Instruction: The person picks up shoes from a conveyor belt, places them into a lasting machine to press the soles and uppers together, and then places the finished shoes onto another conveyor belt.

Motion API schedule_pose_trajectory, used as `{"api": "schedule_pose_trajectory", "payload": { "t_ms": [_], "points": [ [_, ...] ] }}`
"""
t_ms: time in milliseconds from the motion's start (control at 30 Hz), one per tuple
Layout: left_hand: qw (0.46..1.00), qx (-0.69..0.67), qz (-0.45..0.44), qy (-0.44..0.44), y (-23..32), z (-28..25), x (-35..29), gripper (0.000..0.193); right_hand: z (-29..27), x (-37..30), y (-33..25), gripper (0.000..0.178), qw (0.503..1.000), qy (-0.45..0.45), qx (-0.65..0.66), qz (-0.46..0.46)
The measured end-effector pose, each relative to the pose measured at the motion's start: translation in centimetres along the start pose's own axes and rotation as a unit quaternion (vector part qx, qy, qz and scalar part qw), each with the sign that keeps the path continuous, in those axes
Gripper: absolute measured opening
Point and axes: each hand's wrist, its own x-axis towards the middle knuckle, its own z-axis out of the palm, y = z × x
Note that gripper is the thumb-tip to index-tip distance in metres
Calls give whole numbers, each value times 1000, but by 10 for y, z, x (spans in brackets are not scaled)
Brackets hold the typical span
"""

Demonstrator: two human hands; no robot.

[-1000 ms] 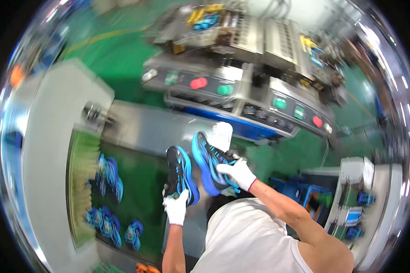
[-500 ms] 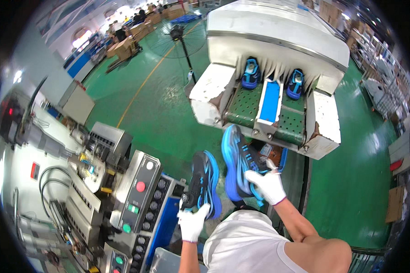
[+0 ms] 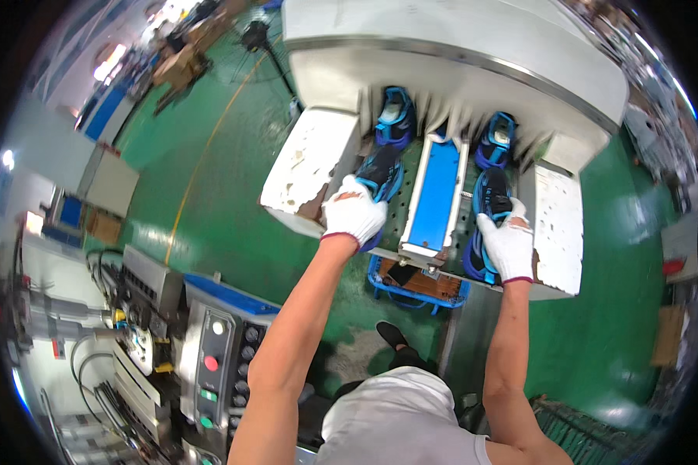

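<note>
1. Left grip point(image 3: 355, 211), knit-gloved, holds front-left sneaker point(image 3: 383, 164) at perforated left lane point(image 3: 397, 221), near chipped white block point(image 3: 306, 159).
2. Right grip point(image 3: 508, 242) holds front-right sneaker point(image 3: 492, 190), right lane point(image 3: 464, 225).
3. Flat blue strip point(image 3: 436, 198) between; glossy floor point(image 3: 233, 186) open leftward.

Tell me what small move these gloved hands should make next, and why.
Probably ease the left hand off the left-lane sneaker and the right hand off the right-lane sneaker: both appear to lie on the conveyor, each with another sneaker ahead.

Arms point(image 3: 281, 353) outstretched, gloved hands point(image 3: 354, 211) well apart, palms down, half-curled.
</note>
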Motion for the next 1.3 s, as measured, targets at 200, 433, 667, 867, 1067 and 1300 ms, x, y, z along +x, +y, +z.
{"api": "schedule_pose_trajectory", "payload": {
  "t_ms": [200, 433, 667, 867, 1067, 1300],
  "points": [
    [963, -162, 92, 197, -30, -19, -42, 82, -6, -50, -59, 66, 957, 145, 83, -236],
    [954, -249, -145, 88, -190, 67, -273, 64, 74, -228, -179, 56, 580, -498, 396, -509],
    [508, -105, -824, 228, -232, 210, -796, 43, 68, -474, -200, 55, 59, -770, 111, -626],
    [173, -40, -932, 316, -40, 266, -972, 45, -5, -635, -178, 55, -267, -770, 7, -580],
    [-11, -109, -940, 322, -15, 346, -1010, 76, -46, -768, -145, 56, -363, -793, -78, -482],
    [31, 20, -905, 424, -38, 390, -1068, 38, -54, -830, -159, 57, -308, -811, -117, -484]
  ]
}}
